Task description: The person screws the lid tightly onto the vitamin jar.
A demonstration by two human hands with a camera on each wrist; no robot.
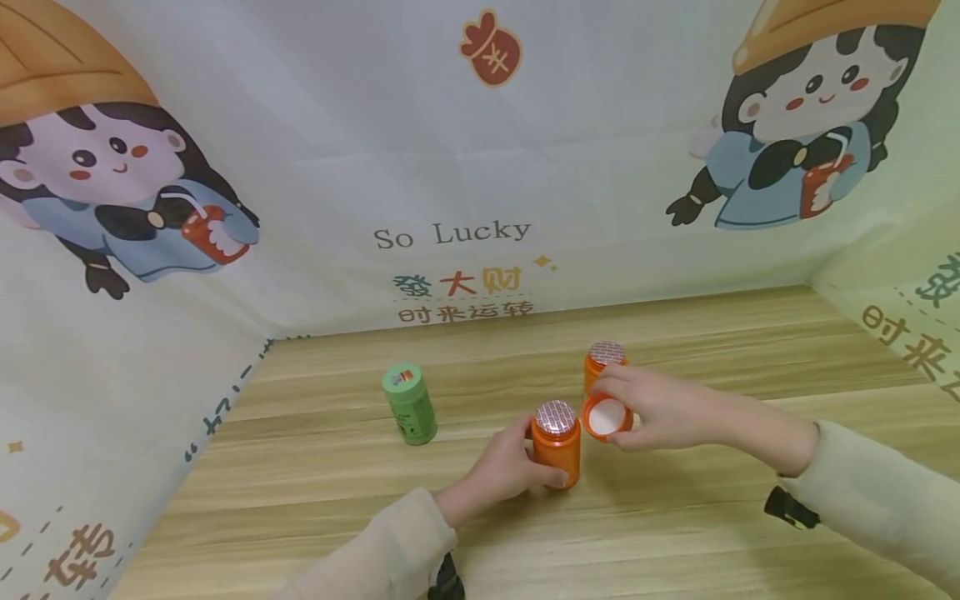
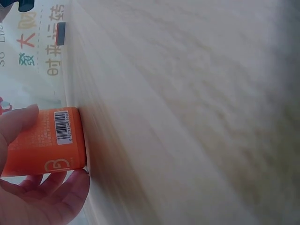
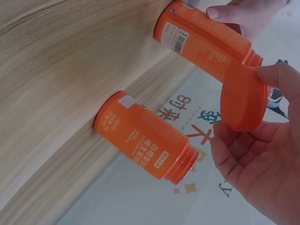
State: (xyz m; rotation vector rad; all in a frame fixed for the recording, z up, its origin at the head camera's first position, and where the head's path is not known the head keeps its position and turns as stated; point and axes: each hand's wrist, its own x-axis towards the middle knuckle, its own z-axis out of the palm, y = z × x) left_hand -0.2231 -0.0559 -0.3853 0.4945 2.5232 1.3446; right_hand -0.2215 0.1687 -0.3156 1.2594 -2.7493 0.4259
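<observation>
An orange bottle [image 1: 557, 454] with a patterned foil seal on its mouth stands on the table, and my left hand [image 1: 512, 463] grips it around the side. Its barcode label faces the left wrist view, where the fingers [image 2: 70, 194] curl about the bottle [image 2: 44, 140]. My right hand [image 1: 663, 408] pinches an orange cap [image 3: 243, 97] by its rim, just right of that bottle; the white liner inside shows in the head view. Behind the cap stands a second orange bottle [image 3: 145, 136], also uncapped and foil-sealed, partly hidden by the right hand in the head view.
To the left on the wooden table [image 1: 300, 483] stands a green lidded container [image 1: 411, 406]. A printed cloth [image 1: 322, 183] with cartoon figures and lettering walls the table at the back and both sides.
</observation>
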